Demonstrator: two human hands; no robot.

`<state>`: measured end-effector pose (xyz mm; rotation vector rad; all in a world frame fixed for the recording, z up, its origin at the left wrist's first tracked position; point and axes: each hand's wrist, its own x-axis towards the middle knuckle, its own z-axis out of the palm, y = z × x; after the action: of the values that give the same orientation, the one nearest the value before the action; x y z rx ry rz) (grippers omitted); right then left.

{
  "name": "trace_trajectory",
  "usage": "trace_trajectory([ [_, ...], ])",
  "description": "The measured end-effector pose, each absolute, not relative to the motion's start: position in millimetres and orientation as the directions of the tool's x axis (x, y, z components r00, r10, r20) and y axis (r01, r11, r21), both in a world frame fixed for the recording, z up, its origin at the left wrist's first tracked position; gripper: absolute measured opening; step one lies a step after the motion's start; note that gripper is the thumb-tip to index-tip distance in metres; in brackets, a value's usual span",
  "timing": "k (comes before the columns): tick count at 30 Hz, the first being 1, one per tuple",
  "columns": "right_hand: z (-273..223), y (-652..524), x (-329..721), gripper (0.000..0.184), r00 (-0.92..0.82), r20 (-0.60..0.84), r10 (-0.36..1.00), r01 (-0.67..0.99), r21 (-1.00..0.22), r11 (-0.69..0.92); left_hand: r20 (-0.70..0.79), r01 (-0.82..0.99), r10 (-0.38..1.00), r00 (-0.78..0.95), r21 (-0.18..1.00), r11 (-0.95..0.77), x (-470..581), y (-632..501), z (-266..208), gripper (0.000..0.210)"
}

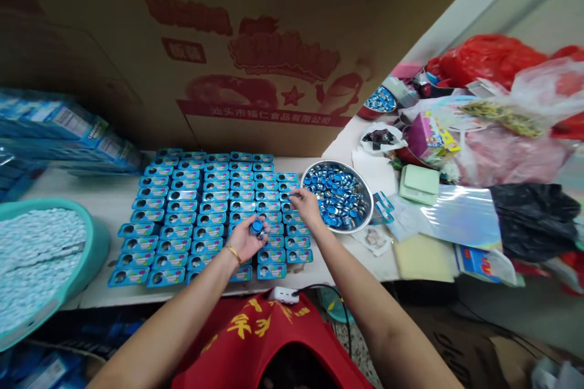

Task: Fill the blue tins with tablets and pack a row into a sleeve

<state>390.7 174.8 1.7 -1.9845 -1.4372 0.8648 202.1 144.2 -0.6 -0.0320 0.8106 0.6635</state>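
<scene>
My left hand, palm up with fingers curled, cradles several small round blue-topped metal pieces. Over the right-hand columns of boxes, my right hand has its thumb and fingertips pinched together; whatever is between them is too small to make out. Rows of small blue printed boxes lie on the table under and around both hands, each with a round hole showing at one end. A metal bowl heaped with similar round blue pieces stands just right of my right hand.
A large cardboard carton walls off the back. A turquoise tub of small pale pieces is at left, below stacked blue boxes. Bags, a green box and a black plastic bag crowd the right.
</scene>
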Motion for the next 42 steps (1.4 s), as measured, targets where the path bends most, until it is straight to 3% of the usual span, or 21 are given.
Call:
trace_trajectory([
  [6, -20, 271, 407, 0.015, 0.196, -0.244, 0.950, 0.826, -0.481, -0.294, -0.639, -0.620, 0.657, 0.399, 0.340, 0.707, 174, 140, 8, 0.017],
  [10, -28, 316, 400, 0.024, 0.148, -0.368, 0.918, 0.916, -0.298, -0.267, -0.628, -0.643, 0.704, 0.332, 0.395, 0.656, 170, 144, 10, 0.021],
  [17, -42, 353, 409, 0.028, 0.028, -0.555, 0.832, 0.974, -0.172, -0.148, -0.629, -0.678, 0.691, 0.356, 0.335, 0.654, 181, 166, 3, 0.026],
  [22, -18, 314, 399, 0.039, -0.077, -0.408, 0.910, 0.966, -0.256, -0.033, -0.620, -0.656, 0.709, 0.336, 0.386, 0.649, 187, 183, -7, 0.032],
  [24, -8, 281, 384, 0.031, -0.243, -0.240, 0.940, 0.891, -0.438, 0.119, -0.631, -0.632, 0.703, 0.328, 0.406, 0.660, 192, 188, -11, 0.031],
  [27, -4, 237, 360, 0.021, -0.511, -0.094, 0.854, 0.658, -0.682, 0.319, -0.612, -0.620, 0.714, 0.341, 0.425, 0.660, 203, 191, -13, 0.026],
  [29, -6, 222, 356, 0.017, -0.498, -0.089, 0.862, 0.605, -0.748, 0.273, -0.599, -0.608, 0.715, 0.361, 0.430, 0.667, 210, 191, -11, 0.026],
  [31, -10, 219, 366, 0.015, -0.369, -0.116, 0.922, 0.628, -0.763, 0.155, -0.605, -0.580, 0.698, 0.382, 0.431, 0.691, 214, 190, -9, 0.030],
  [33, -12, 226, 384, 0.015, -0.207, -0.182, 0.961, 0.723, -0.690, 0.025, -0.622, -0.561, 0.683, 0.385, 0.430, 0.707, 212, 187, -8, 0.032],
  [35, -14, 238, 400, 0.017, -0.056, -0.263, 0.963, 0.871, -0.485, -0.082, -0.633, -0.562, 0.677, 0.376, 0.425, 0.709, 207, 185, -10, 0.028],
  [38, -17, 264, 406, 0.023, 0.042, -0.374, 0.927, 0.976, -0.183, -0.118, -0.650, -0.578, 0.672, 0.354, 0.413, 0.704, 199, 183, -13, 0.022],
  [42, -25, 299, 396, 0.039, 0.048, -0.491, 0.870, 0.992, -0.080, -0.099, -0.653, -0.598, 0.677, 0.339, 0.406, 0.691, 192, 184, -13, 0.021],
])
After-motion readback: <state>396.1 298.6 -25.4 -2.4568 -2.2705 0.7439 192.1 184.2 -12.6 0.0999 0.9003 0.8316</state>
